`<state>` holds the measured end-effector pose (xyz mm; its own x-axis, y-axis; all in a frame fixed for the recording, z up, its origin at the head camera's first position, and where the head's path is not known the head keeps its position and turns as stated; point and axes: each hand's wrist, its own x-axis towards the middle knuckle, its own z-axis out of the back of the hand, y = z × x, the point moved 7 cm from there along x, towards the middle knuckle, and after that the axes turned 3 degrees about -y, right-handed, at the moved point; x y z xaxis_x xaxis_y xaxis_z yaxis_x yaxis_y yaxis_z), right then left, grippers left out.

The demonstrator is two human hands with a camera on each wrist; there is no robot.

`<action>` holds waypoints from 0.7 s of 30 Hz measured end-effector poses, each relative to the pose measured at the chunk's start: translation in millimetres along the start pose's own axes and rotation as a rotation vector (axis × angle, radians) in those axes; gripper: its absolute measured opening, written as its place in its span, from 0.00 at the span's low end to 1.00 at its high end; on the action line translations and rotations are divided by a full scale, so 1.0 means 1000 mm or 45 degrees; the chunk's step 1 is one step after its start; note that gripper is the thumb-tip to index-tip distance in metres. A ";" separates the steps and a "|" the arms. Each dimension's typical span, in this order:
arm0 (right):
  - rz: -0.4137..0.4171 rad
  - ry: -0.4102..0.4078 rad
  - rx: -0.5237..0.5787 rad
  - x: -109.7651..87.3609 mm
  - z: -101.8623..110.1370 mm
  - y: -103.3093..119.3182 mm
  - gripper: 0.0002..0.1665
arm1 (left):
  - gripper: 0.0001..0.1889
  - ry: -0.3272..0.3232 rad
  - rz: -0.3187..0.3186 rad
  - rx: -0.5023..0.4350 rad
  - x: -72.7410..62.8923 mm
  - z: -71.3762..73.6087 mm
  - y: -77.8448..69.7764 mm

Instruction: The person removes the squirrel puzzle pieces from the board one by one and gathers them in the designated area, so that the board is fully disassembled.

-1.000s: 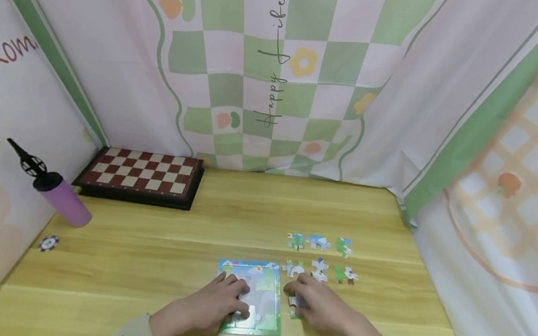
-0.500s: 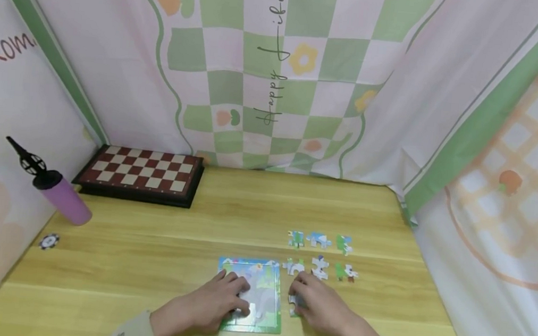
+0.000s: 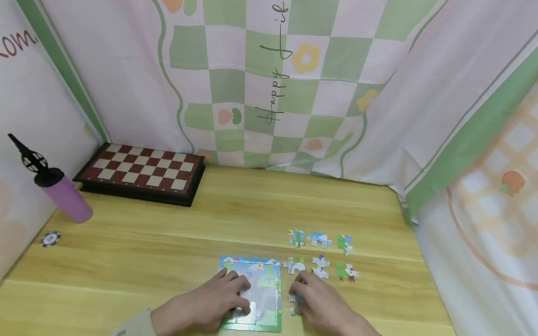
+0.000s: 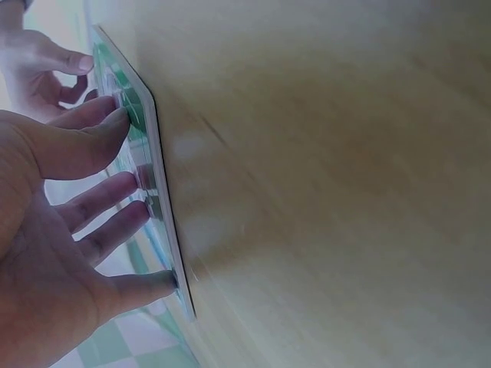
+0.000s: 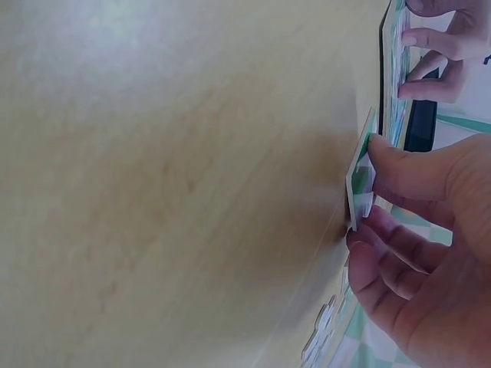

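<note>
A jigsaw puzzle board point(image 3: 266, 275) with a blue and green border lies on the table. My left hand point(image 3: 216, 298) rests on its left part with fingers spread, the fingertips and thumb touching its face in the left wrist view. Just right of the board, my right hand point(image 3: 319, 303) pinches a green and white puzzle piece point(image 5: 361, 180) between thumb and fingers. That piece is tilted, one edge raised off the table in the right wrist view. From the head, the hand hides most of it.
Several loose puzzle pieces point(image 3: 319, 240) lie in two rows beyond my right hand. At the back left sits a chessboard point(image 3: 141, 170), with a purple hand pump point(image 3: 67, 198) and a round chip point(image 3: 50, 238) left of it. Printed curtains point(image 3: 262, 82) enclose the table.
The fingers of my right hand have drawn slightly right, away from the board, still at the same piece. My left hand has stayed in place on the board.
</note>
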<state>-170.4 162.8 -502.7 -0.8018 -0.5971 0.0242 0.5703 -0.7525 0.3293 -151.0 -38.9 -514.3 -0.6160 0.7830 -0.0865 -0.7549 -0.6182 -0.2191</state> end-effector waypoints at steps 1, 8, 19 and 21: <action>0.003 -0.002 -0.007 0.000 0.000 0.000 0.15 | 0.25 -0.003 0.000 0.001 0.000 0.000 0.000; 0.005 -0.001 -0.009 0.000 0.001 0.001 0.15 | 0.25 -0.016 -0.001 0.014 -0.001 0.001 -0.001; 0.134 -0.040 -0.008 0.026 0.009 0.042 0.25 | 0.23 -0.045 -0.007 0.059 -0.002 0.001 0.001; 0.138 0.002 0.026 0.031 0.004 0.051 0.28 | 0.21 -0.068 0.001 0.046 0.000 0.001 0.002</action>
<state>-167.4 107.1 -481.3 -0.7352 -0.6753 0.0596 0.6501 -0.6774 0.3442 -152.1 -40.3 -514.1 -0.6269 0.7784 -0.0343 -0.7617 -0.6215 -0.1834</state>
